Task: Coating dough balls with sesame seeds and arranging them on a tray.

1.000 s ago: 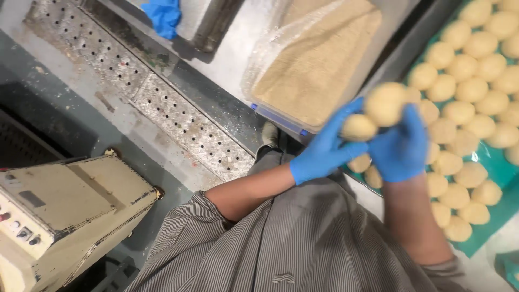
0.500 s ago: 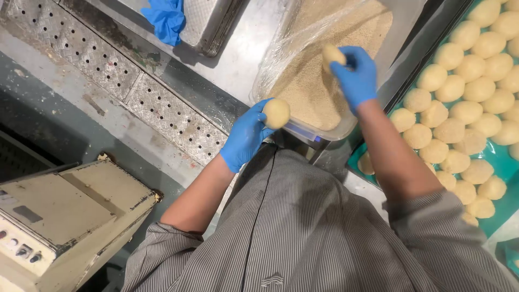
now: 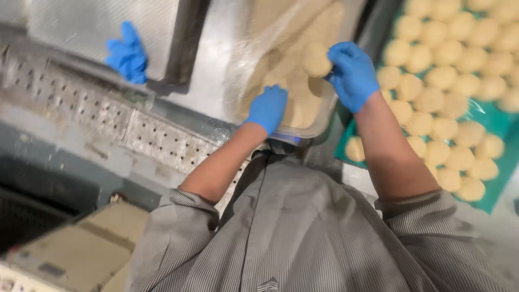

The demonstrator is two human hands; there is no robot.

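Observation:
Both my hands wear blue gloves. My right hand (image 3: 352, 73) grips a round pale dough ball (image 3: 316, 58) over a clear plastic-lined tub of beige crumbs (image 3: 270, 48). My left hand (image 3: 267, 108) presses palm-down into the crumbs at the tub's near side; a dough ball seen in it before is hidden under the palm. To the right, a green tray (image 3: 494, 184) carries several rows of dough balls (image 3: 443, 81).
A dark-rimmed metal baking sheet (image 3: 108, 27) lies at the upper left with a crumpled blue glove (image 3: 127, 54) on it. A perforated steel ledge (image 3: 135, 130) runs below it. A beige machine (image 3: 70, 254) sits at the lower left.
Both hands moved from the green tray to the crumb tub, each with a dough ball. The left hand went down into the crumbs; the right holds its ball above them.

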